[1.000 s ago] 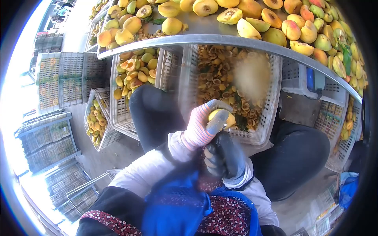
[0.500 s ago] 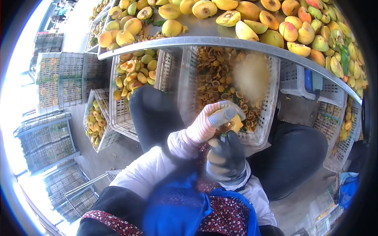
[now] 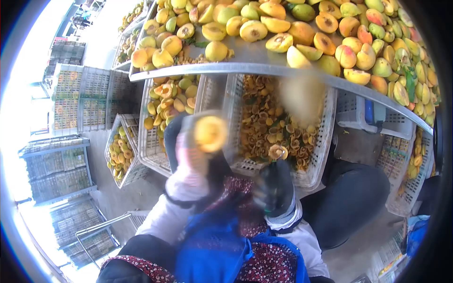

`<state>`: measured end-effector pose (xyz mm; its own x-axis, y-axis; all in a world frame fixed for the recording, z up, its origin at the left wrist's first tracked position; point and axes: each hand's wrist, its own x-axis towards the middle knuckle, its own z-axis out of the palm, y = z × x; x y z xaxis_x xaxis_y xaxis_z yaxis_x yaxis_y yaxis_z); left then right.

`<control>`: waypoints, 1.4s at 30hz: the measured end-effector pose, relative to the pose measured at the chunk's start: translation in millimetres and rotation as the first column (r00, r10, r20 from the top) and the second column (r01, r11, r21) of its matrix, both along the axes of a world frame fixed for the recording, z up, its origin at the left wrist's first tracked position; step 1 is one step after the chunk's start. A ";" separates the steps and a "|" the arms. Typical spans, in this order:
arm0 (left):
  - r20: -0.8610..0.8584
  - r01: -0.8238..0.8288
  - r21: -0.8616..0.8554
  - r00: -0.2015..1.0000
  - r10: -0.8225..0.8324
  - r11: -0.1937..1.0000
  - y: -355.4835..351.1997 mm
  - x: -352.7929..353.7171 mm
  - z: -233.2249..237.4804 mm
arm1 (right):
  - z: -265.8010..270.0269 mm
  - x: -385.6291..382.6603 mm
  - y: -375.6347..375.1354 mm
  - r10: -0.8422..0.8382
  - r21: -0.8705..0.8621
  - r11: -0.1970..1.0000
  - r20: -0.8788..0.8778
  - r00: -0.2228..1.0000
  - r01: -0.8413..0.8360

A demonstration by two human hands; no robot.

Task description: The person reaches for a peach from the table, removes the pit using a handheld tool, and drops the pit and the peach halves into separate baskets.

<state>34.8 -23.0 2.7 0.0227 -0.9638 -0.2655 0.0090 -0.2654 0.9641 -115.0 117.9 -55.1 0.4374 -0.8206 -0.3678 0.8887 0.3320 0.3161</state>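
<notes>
My left hand (image 3: pixel 188 158), in a pale striped glove and blurred by motion, holds a yellow peach half (image 3: pixel 210 134), its hollowed cut face toward me. It is over my knee, near the crate of peach halves (image 3: pixel 177 101). My right hand (image 3: pixel 276 188), in a dark glove, is closed round a small pitting tool, mostly hidden in the fist; a curved metal edge shows at its tip. A scooped-out peach core (image 3: pixel 277 152) is at that tip, above the crate of brown cores and scraps (image 3: pixel 309 162).
A metal-edged table (image 3: pixel 212 68) bears many whole and halved peaches (image 3: pixel 281 42). A smaller crate of fruit (image 3: pixel 120 151) stands at left, near stacked crates (image 3: pixel 82 99). More crates (image 3: pixel 398 151) are at right. A pale blurred spot covers part of the middle crate.
My hands have parted. The left has moved left with the peach half, while the right stays near the middle crate with a core at the tool's tip. The view has tilted slightly.
</notes>
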 end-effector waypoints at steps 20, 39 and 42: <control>0.926 0.562 0.183 0.177 -0.334 0.806 -210.1 -58.2 5.5 | 22.4 -7.2 -15.0 0.137 0.239 0.971 -0.656 0.742 0.032; -0.578 0.542 0.210 0.740 -0.343 0.814 17.0 -53.8 -2.9 | 34.3 4.6 -22.1 -0.185 -0.183 0.983 -0.942 -0.279 -0.034; -0.280 0.399 0.238 0.901 -0.331 0.885 28.3 -66.8 -3.8 | 33.5 9.4 -20.0 -0.204 -0.209 0.977 -0.903 -0.377 -0.029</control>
